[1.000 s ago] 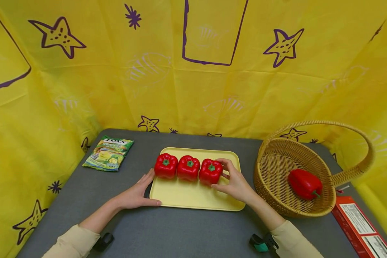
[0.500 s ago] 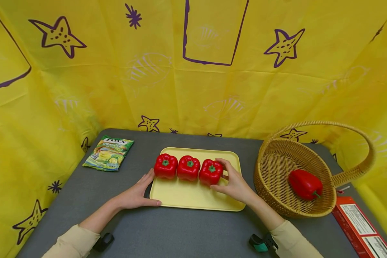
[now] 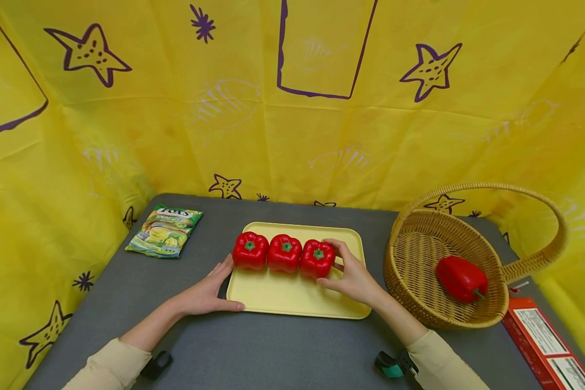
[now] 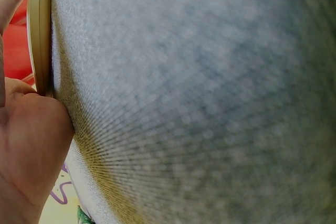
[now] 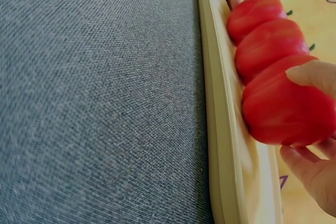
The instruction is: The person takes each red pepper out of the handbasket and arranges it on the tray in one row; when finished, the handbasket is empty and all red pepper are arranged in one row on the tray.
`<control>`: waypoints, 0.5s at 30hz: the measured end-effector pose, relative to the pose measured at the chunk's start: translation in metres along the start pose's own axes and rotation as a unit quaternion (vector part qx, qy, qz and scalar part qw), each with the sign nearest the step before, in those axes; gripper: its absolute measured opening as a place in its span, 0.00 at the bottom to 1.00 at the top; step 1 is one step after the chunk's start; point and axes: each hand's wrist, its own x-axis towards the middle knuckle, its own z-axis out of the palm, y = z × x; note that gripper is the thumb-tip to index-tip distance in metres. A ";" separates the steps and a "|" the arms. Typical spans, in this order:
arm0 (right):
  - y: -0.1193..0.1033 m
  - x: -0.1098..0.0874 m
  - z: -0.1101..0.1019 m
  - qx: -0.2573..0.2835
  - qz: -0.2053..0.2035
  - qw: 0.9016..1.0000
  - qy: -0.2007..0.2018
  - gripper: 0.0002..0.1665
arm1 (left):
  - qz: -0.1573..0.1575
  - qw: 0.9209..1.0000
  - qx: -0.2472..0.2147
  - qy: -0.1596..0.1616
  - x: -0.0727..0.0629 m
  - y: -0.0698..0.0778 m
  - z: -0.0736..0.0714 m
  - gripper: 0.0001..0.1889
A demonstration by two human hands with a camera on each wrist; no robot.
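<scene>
Three red bell peppers stand upright in a row, stems up, on a pale yellow tray (image 3: 292,295). My right hand (image 3: 353,276) holds the right-hand bell pepper (image 3: 317,260) between thumb and fingers; in the right wrist view the thumb lies on the side of this bell pepper (image 5: 283,103). The middle bell pepper (image 3: 285,254) sits close between the other two. My left hand (image 3: 207,292) rests at the tray's left edge, fingers extended beside the left bell pepper (image 3: 250,252) and thumb at the front corner. In the left wrist view the palm (image 4: 31,135) is against the tray rim (image 4: 41,35).
On the right stands a wicker basket (image 3: 414,281) with a tall handle, one red bell pepper (image 3: 462,279) lying inside. Beside it is a red box (image 3: 546,341) with white panels. A green candy packet (image 3: 166,232) lies at the back left of the grey table (image 3: 283,352).
The row of bell peppers has shifted very slightly left on the tray, the right hand moving with it. The left hand and the tray stay in place.
</scene>
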 end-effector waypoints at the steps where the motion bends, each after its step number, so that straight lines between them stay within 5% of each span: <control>1: 0.000 0.000 0.000 0.000 0.000 1.000 -0.001 0.51 | 0.000 1.000 0.000 0.000 0.000 0.000 0.000 0.60; 15: -0.005 -0.002 -0.003 -0.026 -0.020 0.999 0.002 0.54 | -0.001 1.000 0.003 -0.001 0.000 0.001 0.000 0.60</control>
